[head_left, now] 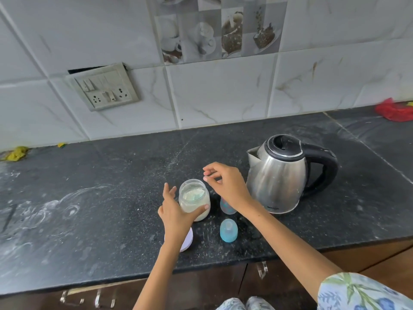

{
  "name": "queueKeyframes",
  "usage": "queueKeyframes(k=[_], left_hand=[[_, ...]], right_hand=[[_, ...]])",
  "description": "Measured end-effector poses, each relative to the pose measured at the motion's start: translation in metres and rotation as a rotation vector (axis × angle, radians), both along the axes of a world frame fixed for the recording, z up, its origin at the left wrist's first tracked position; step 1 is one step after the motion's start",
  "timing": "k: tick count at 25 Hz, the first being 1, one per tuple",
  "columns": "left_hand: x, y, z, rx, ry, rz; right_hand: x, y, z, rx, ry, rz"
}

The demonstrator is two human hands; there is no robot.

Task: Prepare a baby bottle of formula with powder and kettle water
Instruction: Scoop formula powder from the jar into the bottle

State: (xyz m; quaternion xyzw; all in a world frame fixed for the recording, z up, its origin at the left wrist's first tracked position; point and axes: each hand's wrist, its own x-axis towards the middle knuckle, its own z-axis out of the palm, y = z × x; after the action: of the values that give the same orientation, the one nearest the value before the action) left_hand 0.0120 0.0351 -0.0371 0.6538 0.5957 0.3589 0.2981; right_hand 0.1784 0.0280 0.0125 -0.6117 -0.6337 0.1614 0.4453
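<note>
Left hand (173,212) grips open powder jar (194,201) on bench (100,198), thumb across its front; right hand (225,184) above baby bottle (226,208), fingers (209,170) loosely curled, contents indiscernible; kettle (280,175) beside.

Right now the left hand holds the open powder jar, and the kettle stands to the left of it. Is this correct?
One thing is wrong: the head view shows the kettle standing to the right of the powder jar, not the left. The left hand does hold the open jar.

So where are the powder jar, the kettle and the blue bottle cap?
powder jar (194,198): head view, on its open mouth.
kettle (277,175): head view, on its steel body.
blue bottle cap (228,230): head view, on its domed side.
</note>
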Motion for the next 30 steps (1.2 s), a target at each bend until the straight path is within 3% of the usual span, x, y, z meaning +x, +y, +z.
queueKeyframes(k=[3, 8, 13, 15, 24, 30], left_hand=[[0.001, 0.006, -0.003, 0.006, -0.046, -0.027], [0.003, 0.005, 0.006, 0.174, -0.047, -0.055], [0.01, -0.002, 0.0, 0.248, 0.111, -0.192], [0.011, -0.003, -0.003, 0.226, 0.122, -0.208], [0.013, -0.006, -0.003, 0.261, 0.101, -0.224], [0.013, -0.005, -0.004, 0.284, 0.116, -0.245]], right_hand=[[0.0, 0.006, 0.006, -0.057, -0.074, 0.037], [-0.006, 0.003, 0.019, -0.156, -0.256, 0.098], [-0.016, -0.003, 0.025, -0.395, -0.783, 0.139], [-0.019, -0.007, 0.024, -0.447, -0.886, 0.143], [-0.004, -0.02, 0.023, -0.268, -1.092, 0.327], [-0.006, -0.025, 0.025, -0.346, -1.103, 0.324]])
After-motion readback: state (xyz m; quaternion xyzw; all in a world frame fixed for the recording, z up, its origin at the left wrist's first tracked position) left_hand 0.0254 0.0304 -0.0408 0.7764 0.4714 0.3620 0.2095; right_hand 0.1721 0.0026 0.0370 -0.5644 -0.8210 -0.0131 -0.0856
